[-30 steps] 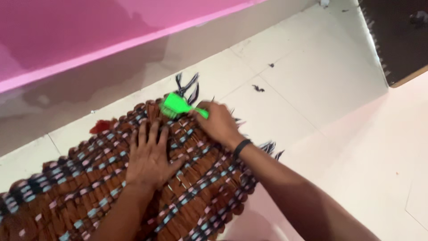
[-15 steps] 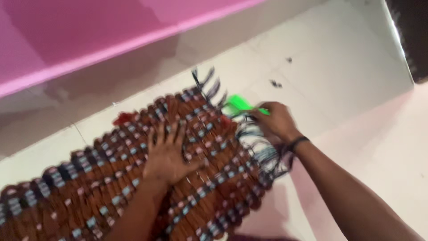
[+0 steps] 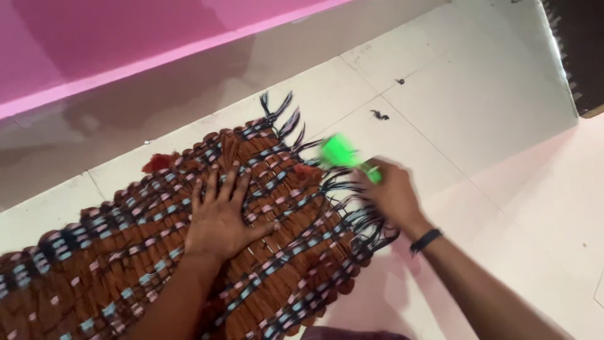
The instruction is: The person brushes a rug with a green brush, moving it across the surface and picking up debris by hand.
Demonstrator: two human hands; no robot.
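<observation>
A brown woven mat (image 3: pixel 126 252) with pink and blue flecks and a dark fringe (image 3: pixel 352 214) lies on the pale tiled floor. My left hand (image 3: pixel 220 217) presses flat on the mat, fingers spread. My right hand (image 3: pixel 393 195) grips a bright green brush (image 3: pixel 343 157) by its handle, with the brush head over the fringe at the mat's right edge. A dark band circles my right wrist.
A pink ledge or wall base (image 3: pixel 157 44) runs along the top left. A dark mat with a pale edge (image 3: pixel 579 50) lies at the upper right. Small dark thread scraps (image 3: pixel 379 114) sit on the white tiles (image 3: pixel 478 107).
My right hand has carried the green brush from the mat's surface rightwards to the fringe, then drawn back a little. My left hand stays pressed on the mat.
</observation>
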